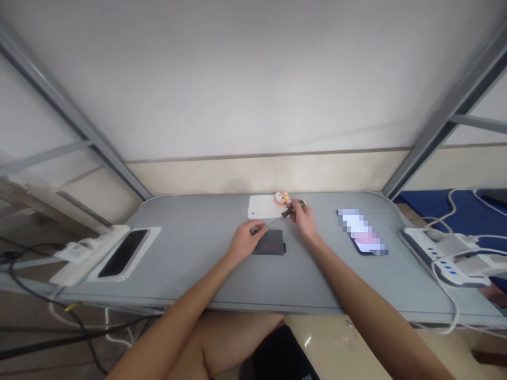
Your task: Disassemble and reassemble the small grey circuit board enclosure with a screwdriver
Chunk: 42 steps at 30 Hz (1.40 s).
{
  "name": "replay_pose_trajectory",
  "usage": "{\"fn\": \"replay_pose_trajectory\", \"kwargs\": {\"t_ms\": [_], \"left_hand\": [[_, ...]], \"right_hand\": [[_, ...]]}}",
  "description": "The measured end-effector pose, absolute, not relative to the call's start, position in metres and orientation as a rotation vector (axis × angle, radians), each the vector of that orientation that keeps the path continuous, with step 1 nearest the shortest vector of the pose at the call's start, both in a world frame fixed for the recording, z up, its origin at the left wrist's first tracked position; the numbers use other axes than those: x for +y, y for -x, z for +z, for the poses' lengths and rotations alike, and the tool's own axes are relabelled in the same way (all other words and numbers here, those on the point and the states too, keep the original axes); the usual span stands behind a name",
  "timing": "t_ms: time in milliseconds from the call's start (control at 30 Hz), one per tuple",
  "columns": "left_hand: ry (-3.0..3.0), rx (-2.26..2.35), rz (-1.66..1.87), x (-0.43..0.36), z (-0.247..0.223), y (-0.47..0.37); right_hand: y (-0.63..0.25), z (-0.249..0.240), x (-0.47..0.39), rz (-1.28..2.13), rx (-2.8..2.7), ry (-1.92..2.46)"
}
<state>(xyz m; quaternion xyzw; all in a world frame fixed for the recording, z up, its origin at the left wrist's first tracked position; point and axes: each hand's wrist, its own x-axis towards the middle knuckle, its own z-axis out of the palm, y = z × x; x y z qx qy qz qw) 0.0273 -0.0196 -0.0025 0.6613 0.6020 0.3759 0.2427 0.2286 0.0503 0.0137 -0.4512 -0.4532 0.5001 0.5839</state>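
The small dark box (pixel 269 243), some flat electronic device, lies at the centre of the counter (pixel 198 274), and my left hand (pixel 247 240) rests on its 9 o'clock end, fingers curled down to pin it flat. My right hand (pixel 304 219) is closed around the handle of a screwdriver (pixel 285 214), whose thin shaft slants down toward the box's far edge at about 11 o'clock; I cannot make out whether the tip sits in a screw. To do this well, I judge I should keep the left hand pressing firmly so the box cannot swivel, bring the shaft more upright over the screw, and turn with steady downward pressure so the tip does not slip. Just beyond the box at 12 o'clock lies a white card (pixel 263 207) with a small cartoon figure (pixel 281 198) at its corner. A phone (pixel 362 232) lies at 3 o'clock, a power strip (pixel 439 253) farther out, and another dark phone on a white tray (pixel 123 252) at 9 o'clock.
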Motion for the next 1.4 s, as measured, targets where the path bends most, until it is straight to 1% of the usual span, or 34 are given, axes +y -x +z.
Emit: {"fn": "replay_pose_trajectory", "kwargs": {"t_ms": [233,500,667,867,1000,1167,1200,1400], "left_hand": [[-1.87,1.74,1.013,-0.011,-0.004,-0.016],[-1.934,1.901,0.991,0.046,-0.005,0.011],[-2.089,1.818,0.88,0.071,-0.006,0.018],[-2.201,1.737,0.798,0.075,-0.009,0.025],[-2.258,1.708,0.823,0.069,-0.009,0.026],[-2.062,1.728,1.16,0.037,-0.002,0.021],[-2.022,1.674,1.142,0.027,0.0,0.018],[-2.059,1.427,0.728,-0.034,0.015,0.007]], "right_hand": [[-0.227,0.01,0.053,1.205,-1.013,1.04],[-0.227,0.001,0.061,1.22,-0.902,1.068],[-0.228,0.004,0.06,1.215,-0.921,1.104],[-0.229,0.0,0.063,1.236,-0.894,1.064],[-0.231,0.0,0.063,1.231,-0.893,1.065],[-0.234,0.004,0.064,1.218,-0.846,1.072],[-0.235,0.004,0.065,1.203,-0.842,1.08],[-0.25,0.016,0.059,0.955,-0.944,1.212]]}}
